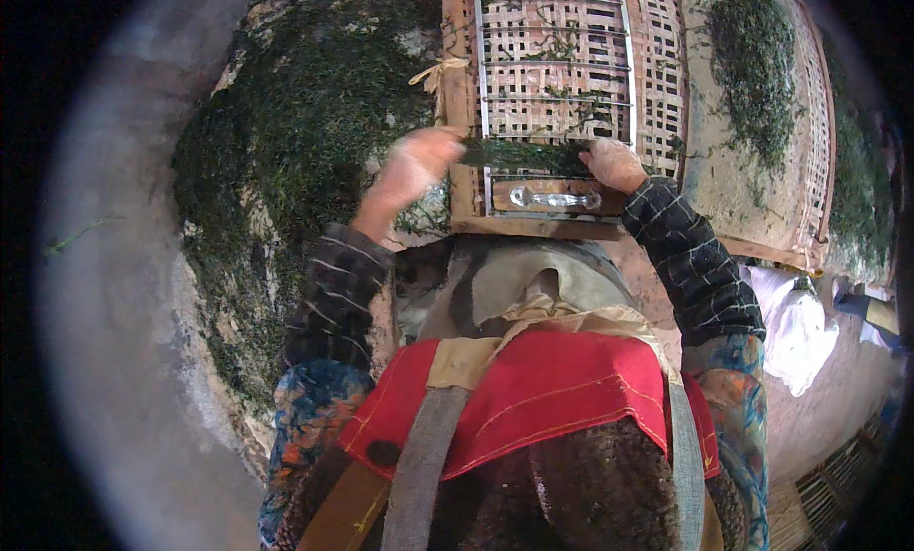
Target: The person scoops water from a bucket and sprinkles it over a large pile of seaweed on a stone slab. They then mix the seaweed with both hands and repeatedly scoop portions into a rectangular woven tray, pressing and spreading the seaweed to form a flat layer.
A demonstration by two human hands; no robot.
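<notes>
My left hand (428, 155), slightly blurred, is at the left side of a wooden-framed woven tray (460, 108), by the left end of a bundle of dark green leafy strands (525, 155). Whether its fingers close on the strands is unclear. My right hand (614, 164) grips the bundle's right end, its fingers curled. The bundle lies crosswise over a metal rack with thin crossbars (632, 58), which rests on the woven tray. Just below the bundle, a wooden block with a shiny metal handle (555, 198) sits near the tray's front edge. Loose green bits cling to the weave.
A large heap of green leafy strands (285, 123) covers the surface on the left. Another pile (753, 73) lies on a pale cloth-like surface to the right. White fabric or a bag (796, 330) is at the lower right. Slatted woven trays (835, 479) stand below it.
</notes>
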